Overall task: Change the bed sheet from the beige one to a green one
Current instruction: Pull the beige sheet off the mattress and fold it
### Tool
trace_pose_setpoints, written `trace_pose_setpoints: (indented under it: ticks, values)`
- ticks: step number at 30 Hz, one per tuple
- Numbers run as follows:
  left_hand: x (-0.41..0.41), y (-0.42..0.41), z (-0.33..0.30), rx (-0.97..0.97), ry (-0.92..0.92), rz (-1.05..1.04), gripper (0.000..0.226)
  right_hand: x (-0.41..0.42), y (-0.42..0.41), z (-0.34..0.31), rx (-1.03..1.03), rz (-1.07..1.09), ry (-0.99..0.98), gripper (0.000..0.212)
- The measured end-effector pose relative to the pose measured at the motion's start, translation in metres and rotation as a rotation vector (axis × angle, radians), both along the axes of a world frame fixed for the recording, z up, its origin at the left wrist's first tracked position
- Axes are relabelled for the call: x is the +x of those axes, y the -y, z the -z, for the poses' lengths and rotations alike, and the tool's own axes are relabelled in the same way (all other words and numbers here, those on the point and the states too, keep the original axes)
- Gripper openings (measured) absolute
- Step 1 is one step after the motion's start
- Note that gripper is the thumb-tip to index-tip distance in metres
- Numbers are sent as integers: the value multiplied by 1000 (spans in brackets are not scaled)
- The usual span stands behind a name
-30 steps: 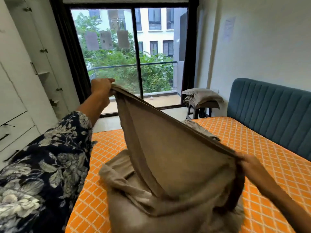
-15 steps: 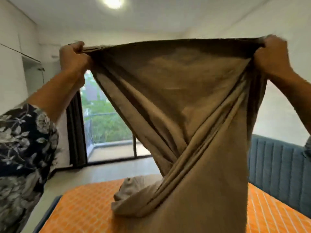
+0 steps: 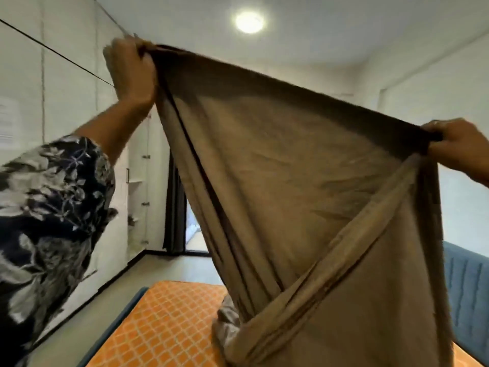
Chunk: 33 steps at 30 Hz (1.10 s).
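Right hand [image 3: 460,149] lowered, left hand [image 3: 131,72] raised (both fingers gripping), beige sheet [image 3: 304,186] slanting

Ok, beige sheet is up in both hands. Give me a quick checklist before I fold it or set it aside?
1. Left hand grips the sheet's top edge: ok.
2. Right hand grips the other end of that edge: ok.
3. Beige sheet stretched taut between the hands: ok, though the left end is held higher.
4. Sheet hangs untwisted: not ok, a twisted band crosses the lower part diagonally.
5. Sheet fully lifted off the orange mattress: not ok, its lower end is bunched on it.
6. Green sheet within reach: cannot tell, none is in view.
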<state>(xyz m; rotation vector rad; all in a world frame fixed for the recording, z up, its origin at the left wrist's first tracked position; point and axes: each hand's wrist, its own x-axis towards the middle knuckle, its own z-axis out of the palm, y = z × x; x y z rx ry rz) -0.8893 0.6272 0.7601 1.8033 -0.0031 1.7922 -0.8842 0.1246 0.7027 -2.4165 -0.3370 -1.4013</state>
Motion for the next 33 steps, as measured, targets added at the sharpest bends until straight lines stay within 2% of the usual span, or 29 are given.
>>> trace_pose_setpoints:
  ticks: [2, 3, 4, 6, 7, 8, 10, 12, 13, 15, 17, 19, 21, 23, 25, 27, 28, 30, 31, 32, 33]
  values:
    - [-7, -5, -10, 132, 112, -93, 34, 14, -1, 11, 109, -119, 43, 34]
    - [-6, -9, -8, 177, 54, -126, 32, 22, -2, 28, 122, -189, -32, 40]
    - [-3, -13, 2, 209, -89, -110, 28, 32, 1, 47, 49, -258, -167, 51]
    - [11, -18, 49, 221, -589, -88, 19, 55, 15, 87, -177, -295, -562, 68]
    - [15, -21, 69, 187, -784, -90, 20, 67, 24, 103, -289, -253, -725, 66]
    - [16, -25, 83, 165, -850, -106, 23, 76, 29, 111, -381, -193, -779, 60]
    - [13, -26, 79, 147, -714, -104, 21, 80, 23, 92, -366, -161, -669, 42]
    - [3, -21, 49, 124, -456, -92, 20, 75, 9, 45, -133, -112, -395, 27]
    - [-4, -17, 29, 132, -318, -113, 21, 74, 5, 17, -20, -85, -227, 27]
    - [-14, -14, -1, 178, -106, -186, 22, 67, 0, -24, 85, -49, 97, 53]
    - [-17, -16, -6, 203, -40, -244, 19, 67, -9, -26, 157, 6, 232, 61]
    - [-13, -23, 13, 211, -218, -298, 16, 75, -12, 9, 130, -12, 90, 63]
    - [-14, -27, 52, 198, -518, -293, 15, 82, -10, 63, -43, -102, -191, 62]
    - [-13, -24, 84, 188, -719, -227, 16, 78, 2, 88, -176, -118, -330, 58]
    - [-5, -16, 84, 190, -661, -167, 18, 81, 18, 71, -90, -129, -264, 66]
    - [5, -8, 57, 186, -432, -152, 22, 86, 41, 29, 47, -99, -184, 66]
    - [6, -3, 40, 181, -306, -169, 23, 84, 48, 9, 120, -82, -149, 59]
    - [3, 3, 15, 200, -90, -229, 22, 87, 62, -9, 262, -146, -36, 31]
    - [2, 1, 12, 233, -27, -268, 22, 88, 67, -4, 235, -169, -30, 25]
    - [2, -3, 14, 282, -38, -320, 21, 80, 68, 11, 178, -200, -144, 33]
    - [4, -10, 24, 337, -153, -369, 19, 82, 71, 27, 106, -202, -265, 35]
